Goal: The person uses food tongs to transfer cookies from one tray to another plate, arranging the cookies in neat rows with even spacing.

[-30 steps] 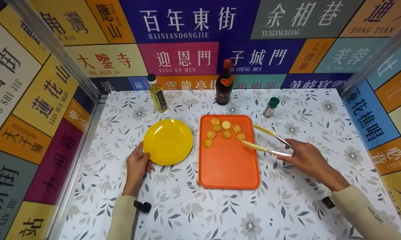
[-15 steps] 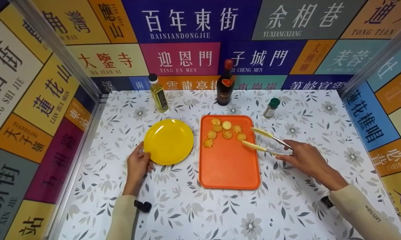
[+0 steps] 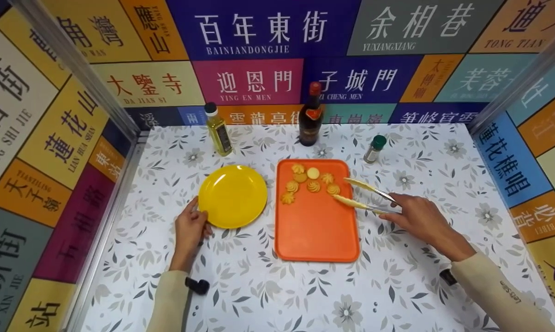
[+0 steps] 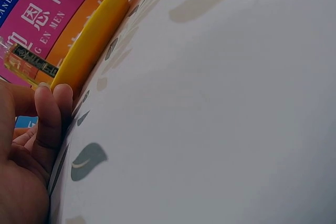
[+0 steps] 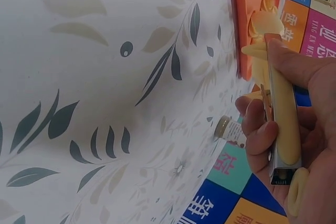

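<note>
Tray (image 3: 316, 235) lies before me, eight cookies (image 3: 313, 186) bunched in its far part, about 11 to 1 o'clock of its middle. Plate (image 3: 233, 196) sits flat at 9 o'clock of the tray, just beside it, not touching. My left hand (image 3: 189, 226) is curled at the plate's 8 o'clock, thumb and fingers pinching the rim; I judge this is to steady it. Right hand (image 3: 418, 214) is closed round the tongs (image 3: 358, 204), coming in from the tray's 3 o'clock. Thumb and fingers work opposite sides, I think so the squeeze can be judged; arms stand spread, nothing between the tips. They straddle the outermost cookie loosely, probably since it is easiest to reach from this side. Oil bottle (image 3: 219, 136) at 10 o'clock, dark bottle (image 3: 310, 122) at 12, jar (image 3: 374, 150) between 1 and 2: all beyond the work, likely to leave my hands room. Hard to make out: whether the tong tips hover or touch the tray; the right wrist view overlaps them with cookies. The left wrist view gives the plate edge-on, its top hidden, the tray a mere sliver. Both forearms are cut off in the head view; small label print is unreadable.
</note>
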Available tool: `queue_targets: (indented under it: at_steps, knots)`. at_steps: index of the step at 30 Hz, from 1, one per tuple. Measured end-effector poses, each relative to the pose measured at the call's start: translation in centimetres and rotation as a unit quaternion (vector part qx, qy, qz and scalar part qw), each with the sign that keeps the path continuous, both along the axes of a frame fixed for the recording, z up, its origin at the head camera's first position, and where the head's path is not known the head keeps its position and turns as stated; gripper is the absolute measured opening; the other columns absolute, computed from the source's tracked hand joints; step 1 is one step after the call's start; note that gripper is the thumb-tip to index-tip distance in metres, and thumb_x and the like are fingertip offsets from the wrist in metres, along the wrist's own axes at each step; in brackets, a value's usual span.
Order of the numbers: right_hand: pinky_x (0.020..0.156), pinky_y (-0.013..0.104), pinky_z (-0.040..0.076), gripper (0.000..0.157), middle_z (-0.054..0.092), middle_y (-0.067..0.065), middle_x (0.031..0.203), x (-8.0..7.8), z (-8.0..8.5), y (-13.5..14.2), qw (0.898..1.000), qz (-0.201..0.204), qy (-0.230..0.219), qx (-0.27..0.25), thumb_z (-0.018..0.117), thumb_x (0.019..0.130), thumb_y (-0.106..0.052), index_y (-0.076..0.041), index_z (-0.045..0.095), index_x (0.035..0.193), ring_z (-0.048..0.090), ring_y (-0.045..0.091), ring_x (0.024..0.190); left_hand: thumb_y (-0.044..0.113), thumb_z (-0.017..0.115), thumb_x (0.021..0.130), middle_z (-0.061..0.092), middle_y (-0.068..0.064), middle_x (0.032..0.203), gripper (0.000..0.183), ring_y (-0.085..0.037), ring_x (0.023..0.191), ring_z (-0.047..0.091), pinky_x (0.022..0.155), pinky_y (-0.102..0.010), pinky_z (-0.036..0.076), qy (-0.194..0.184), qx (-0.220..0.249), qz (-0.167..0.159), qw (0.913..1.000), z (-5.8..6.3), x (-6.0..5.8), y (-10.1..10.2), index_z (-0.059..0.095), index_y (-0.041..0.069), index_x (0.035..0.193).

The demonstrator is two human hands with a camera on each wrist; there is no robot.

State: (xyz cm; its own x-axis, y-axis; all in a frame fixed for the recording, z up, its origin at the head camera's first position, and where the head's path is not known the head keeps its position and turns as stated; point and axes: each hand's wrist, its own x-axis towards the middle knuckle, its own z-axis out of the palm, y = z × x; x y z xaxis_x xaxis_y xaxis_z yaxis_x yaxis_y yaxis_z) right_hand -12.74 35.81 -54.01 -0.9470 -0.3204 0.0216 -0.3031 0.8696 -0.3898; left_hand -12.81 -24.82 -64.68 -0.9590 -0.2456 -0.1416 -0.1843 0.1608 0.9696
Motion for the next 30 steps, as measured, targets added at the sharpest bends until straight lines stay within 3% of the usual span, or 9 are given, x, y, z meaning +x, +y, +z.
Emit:
queue_targets:
  at_steps: [12,21,30]
  knots:
    - [0.066,0.04,0.052,0.051,0.08,0.015,0.104,-0.5,-0.2,-0.4,1.0,0.001,-0.01,0.002,0.086,0.098,-0.037,-0.003,0.077,0.135,0.062,0.018,0.072,0.012,0.063,0.109,0.069,-0.022,0.078,0.063,-0.021,0.051,0.061,0.047,-0.026,0.052,-0.009,0.008,0.001,0.9999,0.2,0.0,-0.1,0.044,0.011,0.169]
    - [0.061,0.034,0.045,0.044,0.078,0.008,0.094,-0.7,-0.3,-0.8,1.0,0.004,-0.016,-0.004,0.085,0.098,-0.04,-0.005,0.08,0.124,0.054,0.014,0.064,0.011,0.062,0.109,0.07,-0.021,0.077,0.064,-0.021,0.049,0.06,0.045,-0.027,0.051,0.011,-0.004,-0.007,0.9999,0.0,0.1,0.0,0.042,0.008,0.17]
    - [0.067,0.04,0.053,0.04,0.078,0.006,0.093,-0.8,-0.3,-1.1,1.0,0.01,-0.024,-0.008,0.085,0.099,-0.037,-0.005,0.081,0.122,0.058,0.013,0.066,0.014,0.063,0.108,0.069,-0.02,0.076,0.067,-0.022,0.05,0.06,0.046,-0.027,0.052,-0.002,0.005,-0.009,0.9999,0.1,0.1,0.0,0.041,0.01,0.171]
